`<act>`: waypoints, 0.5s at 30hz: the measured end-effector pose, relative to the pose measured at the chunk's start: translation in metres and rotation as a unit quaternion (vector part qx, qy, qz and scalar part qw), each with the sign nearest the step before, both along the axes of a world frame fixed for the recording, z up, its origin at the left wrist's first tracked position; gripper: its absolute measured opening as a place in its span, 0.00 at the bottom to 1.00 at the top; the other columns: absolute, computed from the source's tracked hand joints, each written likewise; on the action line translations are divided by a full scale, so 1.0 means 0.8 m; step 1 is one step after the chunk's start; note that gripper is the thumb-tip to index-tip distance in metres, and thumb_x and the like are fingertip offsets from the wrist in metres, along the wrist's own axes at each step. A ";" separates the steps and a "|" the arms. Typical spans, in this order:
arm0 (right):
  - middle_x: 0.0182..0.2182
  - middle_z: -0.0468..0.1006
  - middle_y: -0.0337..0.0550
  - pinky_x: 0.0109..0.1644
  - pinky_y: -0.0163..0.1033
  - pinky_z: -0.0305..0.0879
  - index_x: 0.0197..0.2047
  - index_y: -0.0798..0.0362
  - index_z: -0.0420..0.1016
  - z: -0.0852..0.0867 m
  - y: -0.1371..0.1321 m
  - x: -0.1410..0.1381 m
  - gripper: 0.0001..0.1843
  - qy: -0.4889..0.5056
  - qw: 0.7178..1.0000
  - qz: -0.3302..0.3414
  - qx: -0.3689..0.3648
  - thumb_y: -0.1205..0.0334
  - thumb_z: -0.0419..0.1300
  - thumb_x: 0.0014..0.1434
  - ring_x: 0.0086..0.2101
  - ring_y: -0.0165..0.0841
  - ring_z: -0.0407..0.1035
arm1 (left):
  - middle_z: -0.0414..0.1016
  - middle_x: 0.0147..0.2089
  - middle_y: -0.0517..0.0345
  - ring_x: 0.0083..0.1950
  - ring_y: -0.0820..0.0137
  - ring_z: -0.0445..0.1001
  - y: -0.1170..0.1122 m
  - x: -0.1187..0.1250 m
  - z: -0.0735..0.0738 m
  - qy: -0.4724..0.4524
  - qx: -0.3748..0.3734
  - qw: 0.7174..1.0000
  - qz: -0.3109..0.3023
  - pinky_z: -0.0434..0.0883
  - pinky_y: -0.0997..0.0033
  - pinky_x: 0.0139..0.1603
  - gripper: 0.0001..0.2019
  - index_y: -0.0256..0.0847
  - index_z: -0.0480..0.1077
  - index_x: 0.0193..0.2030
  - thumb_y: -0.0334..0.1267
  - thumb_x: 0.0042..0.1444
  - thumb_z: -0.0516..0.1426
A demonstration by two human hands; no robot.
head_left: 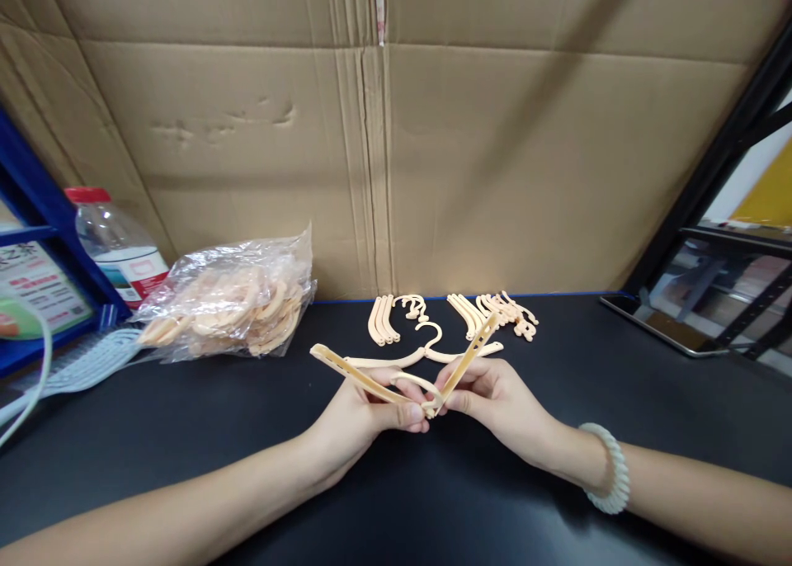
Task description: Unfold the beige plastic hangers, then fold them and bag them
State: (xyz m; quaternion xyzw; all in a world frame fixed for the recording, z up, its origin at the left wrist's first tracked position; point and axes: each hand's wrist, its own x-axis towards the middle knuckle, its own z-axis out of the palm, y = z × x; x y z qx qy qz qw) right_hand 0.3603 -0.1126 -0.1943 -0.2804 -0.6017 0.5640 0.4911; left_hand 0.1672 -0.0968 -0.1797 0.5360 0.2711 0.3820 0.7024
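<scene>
My left hand and my right hand meet over the black table. Together they hold a cream plastic folding hanger. The left hand pinches its left arm piece, which slants up to the left. The right hand grips the right arm piece, which slants up to the right. The two pieces join in a V between my thumbs. Just behind my hands an assembled hanger with a hook lies flat. Loose cream hanger parts lie in small piles farther back.
A clear plastic bag full of cream parts lies at the left. A water bottle with a red cap stands by a blue shelf. A cardboard wall closes the back. A tablet lies at the right.
</scene>
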 end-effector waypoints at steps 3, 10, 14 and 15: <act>0.30 0.82 0.36 0.41 0.32 0.73 0.34 0.51 0.79 0.001 -0.001 -0.001 0.04 -0.003 1.000 -0.008 0.005 0.65 0.68 0.53 0.31 0.28 0.76 | 0.78 0.27 0.58 0.28 0.73 0.76 -0.002 0.000 -0.002 -0.003 0.004 1.000 0.011 0.72 0.78 0.31 0.04 0.35 0.80 0.26 0.29 0.42 0.69; 0.29 0.82 0.37 0.41 0.36 0.74 0.34 0.51 0.79 -0.001 -0.002 -0.003 0.05 -0.004 1.000 -0.017 0.005 0.63 0.69 0.51 0.31 0.30 0.77 | 0.77 0.26 0.59 0.27 0.74 0.75 -0.003 -0.002 -0.007 -0.001 0.013 1.000 0.020 0.72 0.77 0.32 0.04 0.35 0.80 0.27 0.28 0.42 0.69; 0.29 0.82 0.37 0.41 0.37 0.75 0.34 0.51 0.80 -0.001 -0.004 -0.005 0.05 -0.006 1.000 -0.018 0.010 0.64 0.69 0.51 0.31 0.31 0.77 | 0.78 0.26 0.58 0.28 0.74 0.74 -0.004 -0.002 -0.007 0.002 0.025 1.000 0.019 0.71 0.76 0.33 0.03 0.35 0.80 0.27 0.28 0.43 0.67; 0.29 0.82 0.38 0.42 0.37 0.75 0.34 0.51 0.80 -0.001 -0.005 -0.005 0.05 -0.008 1.000 -0.020 0.013 0.64 0.69 0.51 0.32 0.31 0.77 | 0.78 0.27 0.58 0.28 0.73 0.74 -0.004 -0.002 -0.006 0.001 0.026 1.000 0.017 0.71 0.76 0.34 0.02 0.35 0.80 0.27 0.28 0.44 0.67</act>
